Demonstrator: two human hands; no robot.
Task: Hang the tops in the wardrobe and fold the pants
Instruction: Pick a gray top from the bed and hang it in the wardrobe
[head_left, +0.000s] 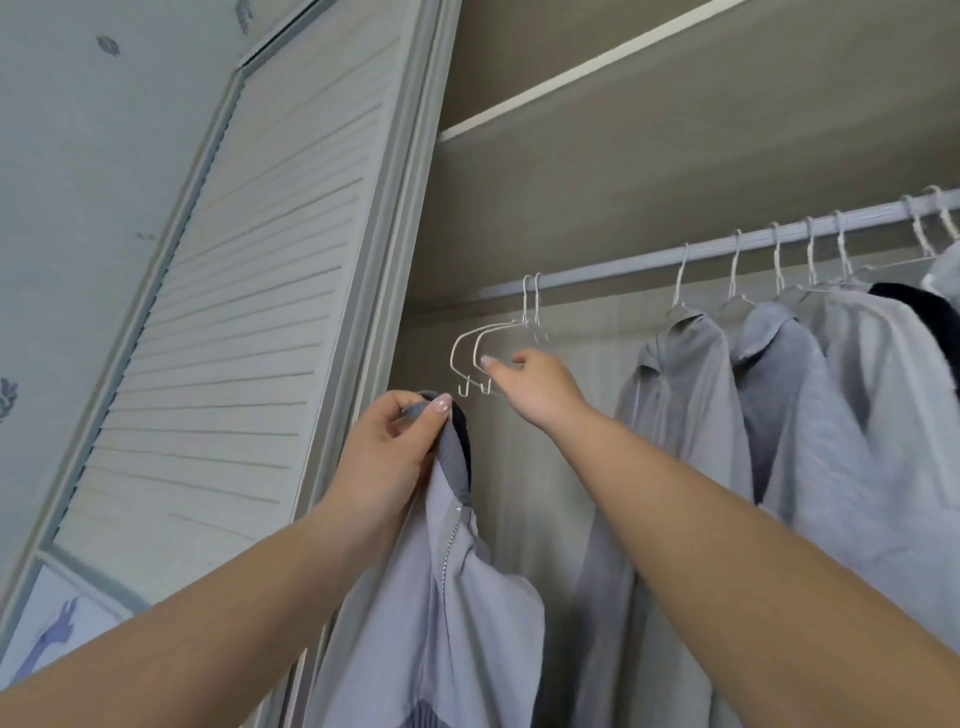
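My left hand (397, 441) pinches the collar of a light grey zip-up top (447, 613) and holds it up in front of the open wardrobe. My right hand (530, 387) reaches up to two empty white wire hangers (470, 348) on the rail (649, 262), and its fingers touch the nearer one. Whether they grip it I cannot tell. The top hangs down below my left hand, its zipper showing.
Several grey tops (779, 415) and one dark garment (919, 306) hang on white hangers to the right on the rail. A louvred wardrobe door (234, 312) stands at the left. A shelf (571, 73) runs above the rail.
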